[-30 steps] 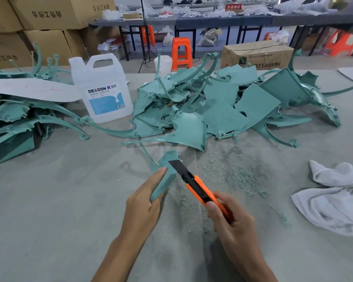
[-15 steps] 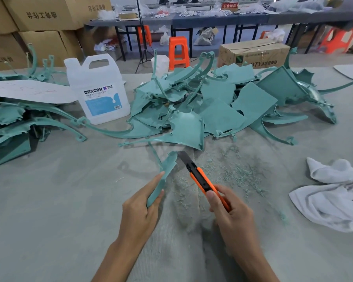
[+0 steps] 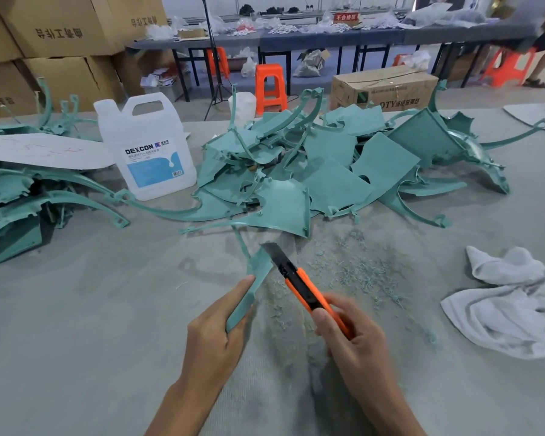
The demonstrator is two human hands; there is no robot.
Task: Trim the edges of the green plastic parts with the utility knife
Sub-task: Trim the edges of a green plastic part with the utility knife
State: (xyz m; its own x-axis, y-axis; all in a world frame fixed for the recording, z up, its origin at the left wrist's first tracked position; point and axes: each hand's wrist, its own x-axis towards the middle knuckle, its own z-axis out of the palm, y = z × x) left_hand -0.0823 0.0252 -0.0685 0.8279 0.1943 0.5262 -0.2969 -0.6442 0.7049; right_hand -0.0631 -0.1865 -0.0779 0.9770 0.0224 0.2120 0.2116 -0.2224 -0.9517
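While the left hand (image 3: 216, 328) grips the lower end of a narrow green plastic part (image 3: 255, 278), thumb stretched along its side, the right hand (image 3: 356, 344) curls its fingers round the orange utility knife (image 3: 302, 284), whose dark blade lies against the part's upper right edge. Both are held above the grey bench (image 3: 76, 309). Green shavings (image 3: 359, 272) lie scattered just right of the knife. Beyond sits a heap of green parts (image 3: 328, 171), a white jug (image 3: 148, 149) to its left and a crumpled white cloth (image 3: 504, 313) at the right.

plastic part (image 3: 255, 280) – green | knife (image 3: 309, 294) – orange, black | cloth (image 3: 504, 313) white
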